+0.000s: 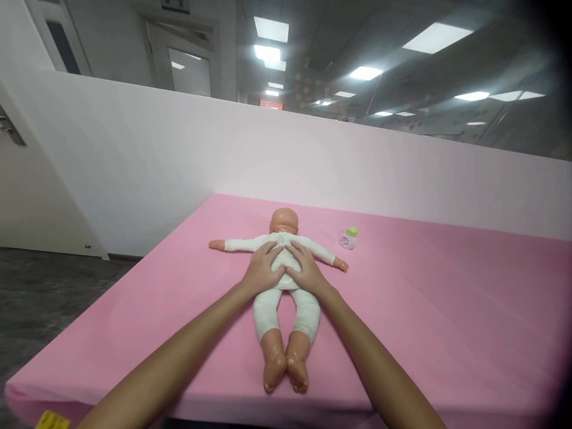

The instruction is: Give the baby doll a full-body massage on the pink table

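Left hand (263, 269) and right hand (308, 269), fingers apart, resting flat on a white cloth-bodied, glossy-footed doll (282, 283); smooth pink-covered table (424, 310), white partition (379, 170) behind.

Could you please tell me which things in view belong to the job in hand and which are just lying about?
In use:
doll, under the left hand and right hand
pink-covered table, beneath the doll

Apparently just lying about:
green-lidded bottle, untouched, though it may belong
yellow item, lower left edge, too cut off to identify
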{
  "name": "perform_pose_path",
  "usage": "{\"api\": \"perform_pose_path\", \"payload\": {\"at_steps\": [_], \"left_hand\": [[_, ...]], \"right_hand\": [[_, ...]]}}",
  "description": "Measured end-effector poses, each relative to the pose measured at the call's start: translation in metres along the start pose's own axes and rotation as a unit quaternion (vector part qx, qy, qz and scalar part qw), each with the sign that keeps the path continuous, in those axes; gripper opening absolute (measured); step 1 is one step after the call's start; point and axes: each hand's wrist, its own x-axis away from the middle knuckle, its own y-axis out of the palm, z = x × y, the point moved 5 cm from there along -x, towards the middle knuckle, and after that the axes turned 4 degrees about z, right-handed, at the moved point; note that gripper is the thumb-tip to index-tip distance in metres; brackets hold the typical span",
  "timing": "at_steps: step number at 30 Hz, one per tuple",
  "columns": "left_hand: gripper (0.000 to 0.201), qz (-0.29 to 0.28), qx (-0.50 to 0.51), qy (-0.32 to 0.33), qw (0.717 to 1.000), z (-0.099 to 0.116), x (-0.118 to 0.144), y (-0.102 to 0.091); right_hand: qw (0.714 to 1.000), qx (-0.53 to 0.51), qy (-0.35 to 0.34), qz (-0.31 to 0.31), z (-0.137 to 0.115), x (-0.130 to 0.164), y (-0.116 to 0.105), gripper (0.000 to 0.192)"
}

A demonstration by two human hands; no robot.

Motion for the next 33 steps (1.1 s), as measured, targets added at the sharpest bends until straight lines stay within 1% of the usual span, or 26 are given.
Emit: {"api": "perform_pose_path", "payload": {"at_steps": [2, 4, 6, 7, 10, 12, 14, 16, 19, 22, 24, 26, 29, 31, 33], "left_hand": [[0.043, 0.001, 0.007, 0.001, 1.0, 0.002, -0.001, -0.001], [0.032, 0.013, 0.004, -0.002, 1.0, 0.005, -0.001, -0.004], [0.026, 0.028, -0.004, -0.007, 1.0, 0.008, 0.0, -0.006], [0.027, 0.034, -0.007, -0.008, 0.999, 0.009, 0.0, -0.007], [0.039, 0.033, -0.011, -0.002, 0.999, 0.01, 0.001, -0.006], [0.051, 0.02, -0.008, 0.004, 1.0, 0.008, 0.001, -0.004], [0.056, 0.004, -0.002, 0.006, 1.0, 0.005, 0.0, -0.002], [0.053, -0.006, 0.003, 0.008, 1.0, 0.004, 0.0, -0.001], [0.039, 0.002, 0.002, 0.009, 1.0, 0.005, -0.001, -0.004], [0.027, 0.018, -0.004, 0.001, 1.0, 0.007, 0.0, -0.006], [0.028, 0.025, -0.008, 0.002, 1.0, 0.007, 0.001, -0.006], [0.039, 0.018, -0.013, 0.006, 1.0, 0.006, 0.002, -0.003], [0.062, -0.019, -0.022, 0.001, 1.0, 0.001, 0.002, 0.004], [0.064, -0.036, -0.021, 0.001, 0.999, -0.001, 0.002, 0.006], [0.057, -0.033, -0.015, 0.008, 0.999, 0.0, 0.001, 0.005]], "right_hand": [[1.0, 0.003, 0.011, 0.006, 0.0, -0.001, -0.002, 0.049], [0.999, 0.008, 0.014, 0.033, -0.002, -0.001, -0.004, 0.037], [0.998, 0.015, 0.007, 0.064, -0.006, -0.001, -0.005, 0.029], [0.997, 0.02, 0.0, 0.079, -0.008, 0.0, -0.005, 0.029], [0.995, 0.027, -0.023, 0.097, -0.008, 0.002, -0.004, 0.041], [0.996, 0.027, -0.027, 0.084, -0.003, 0.002, -0.001, 0.054], [0.998, 0.025, -0.019, 0.059, 0.003, 0.001, 0.002, 0.061], [0.999, 0.022, -0.01, 0.036, 0.006, 0.001, 0.002, 0.06], [0.999, 0.027, -0.003, 0.022, 0.002, 0.0, -0.001, 0.049], [0.998, 0.039, -0.002, 0.043, -0.007, -0.001, -0.007, 0.035], [0.997, 0.041, -0.009, 0.062, -0.012, 0.0, -0.009, 0.029], [0.997, 0.046, -0.027, 0.062, -0.014, 0.002, -0.007, 0.034], [0.997, 0.061, -0.047, 0.025, -0.01, 0.005, -0.001, 0.051], [0.997, 0.066, -0.041, 0.007, -0.004, 0.005, 0.001, 0.058], [0.997, 0.066, -0.03, 0.003, 0.0, 0.005, 0.001, 0.059]]}}
